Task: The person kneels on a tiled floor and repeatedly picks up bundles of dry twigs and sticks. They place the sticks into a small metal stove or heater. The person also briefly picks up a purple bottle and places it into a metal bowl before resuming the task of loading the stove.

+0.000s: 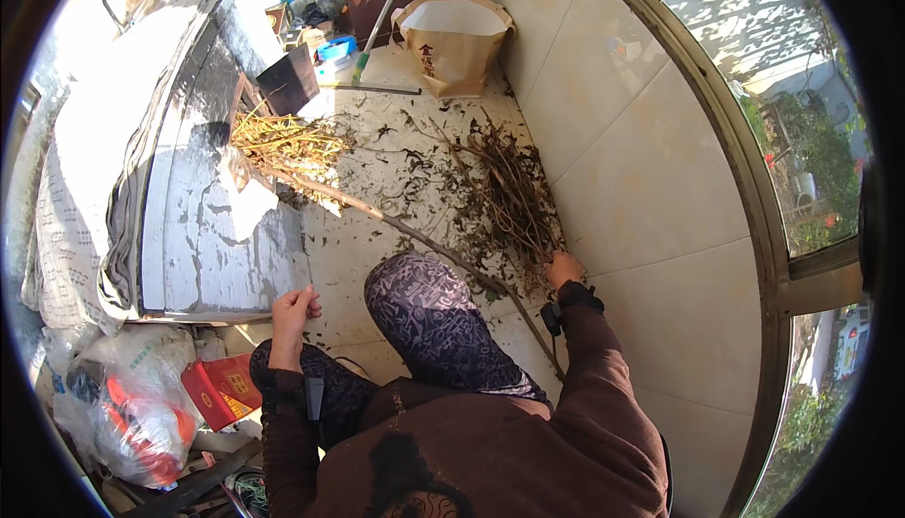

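Note:
My right hand (pixel 565 269) is closed at the near end of a heap of dry brown twigs (pixel 512 193), low beside the tiled wall. Its fingertips are partly hidden among the twig ends. My left hand (pixel 295 311) is raised above my left knee with its fingers curled in, and nothing shows in it. A long bare branch (pixel 417 235) slants across the floor, from a bunch of yellow dry stalks (pixel 286 143) down past my right forearm. The stalks stick out of an opening in the peeling white-painted side (pixel 226 242) of a raised platform.
A dark plate (pixel 290 80) leans by the opening. Beyond stand a squeegee (pixel 385 19) and a tan paper bag (pixel 456 44). Crumbled leaves litter the tiled floor (pixel 346 299). Plastic bags (pixel 141 405) and a red box (pixel 223 391) lie at left. A window (pixel 806 157) is at right.

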